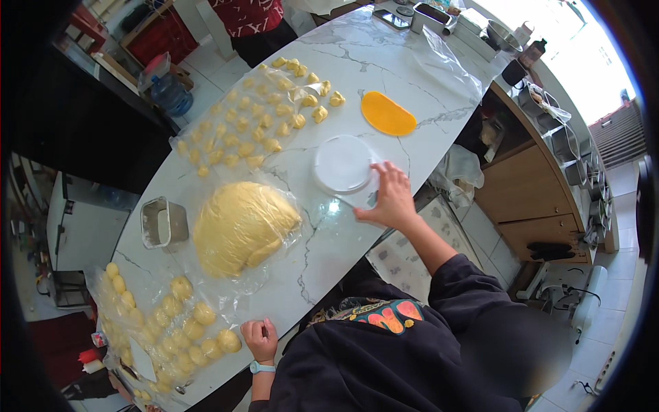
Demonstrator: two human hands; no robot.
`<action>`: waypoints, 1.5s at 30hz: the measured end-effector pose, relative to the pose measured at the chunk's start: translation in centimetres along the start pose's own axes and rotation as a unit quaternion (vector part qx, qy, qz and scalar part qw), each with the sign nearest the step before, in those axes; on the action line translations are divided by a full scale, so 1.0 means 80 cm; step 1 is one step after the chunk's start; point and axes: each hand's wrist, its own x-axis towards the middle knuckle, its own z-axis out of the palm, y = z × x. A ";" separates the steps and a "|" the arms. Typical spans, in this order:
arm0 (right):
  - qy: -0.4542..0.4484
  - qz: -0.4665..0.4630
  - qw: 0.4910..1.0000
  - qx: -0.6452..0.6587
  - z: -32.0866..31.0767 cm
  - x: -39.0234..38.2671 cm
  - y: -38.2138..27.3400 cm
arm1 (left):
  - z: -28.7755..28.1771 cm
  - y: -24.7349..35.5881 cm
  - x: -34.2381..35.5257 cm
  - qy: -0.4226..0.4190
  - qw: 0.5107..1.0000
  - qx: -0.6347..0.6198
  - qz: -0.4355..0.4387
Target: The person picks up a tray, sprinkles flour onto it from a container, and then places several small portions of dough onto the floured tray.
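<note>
My right hand [390,199] grips the near right side of a flat white scale with a round plate [341,162]. My left hand [259,338], fingers curled with nothing visible in them, is at the table's near edge, beside plastic-covered dough balls [202,313]. A large dough mound [240,223] lies on plastic left of the scale, with a square metal container [163,221] at its left. Small dough pieces [264,120] lie partly under plastic farther back, and a yellow curved scraper [388,113] lies behind the scale.
A person in a red top [247,20] stands across the marble table [322,268]. A phone [390,19], metal tin [429,17] and plastic sheet [449,65] are at the back right. A side counter with pots [566,147] runs along the right. A water jug [171,93] stands back left.
</note>
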 end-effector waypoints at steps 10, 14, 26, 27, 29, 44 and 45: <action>0.104 0.122 0.987 -0.016 -0.040 0.111 0.173 | 0.008 0.010 0.004 0.018 0.998 0.055 -0.005; 0.090 0.159 0.973 -0.143 -0.058 0.163 0.131 | 0.008 0.011 0.006 0.023 0.998 0.063 -0.021; 0.234 -0.043 0.922 0.305 0.068 0.229 0.015 | 0.002 0.003 -0.003 0.034 0.996 0.068 -0.041; 0.242 -0.107 0.929 0.259 0.062 0.174 0.009 | 0.002 0.004 -0.001 0.042 0.996 0.060 -0.045; 0.182 -0.187 0.940 0.221 0.073 0.060 0.003 | 0.006 0.006 -0.001 0.050 0.997 0.043 -0.050; 0.061 -0.280 0.939 0.188 0.089 0.009 0.004 | -0.004 0.001 -0.005 0.087 0.992 0.040 -0.079; 0.119 -0.170 0.977 0.059 0.078 0.028 0.029 | -0.002 0.005 -0.001 0.084 0.993 0.032 -0.075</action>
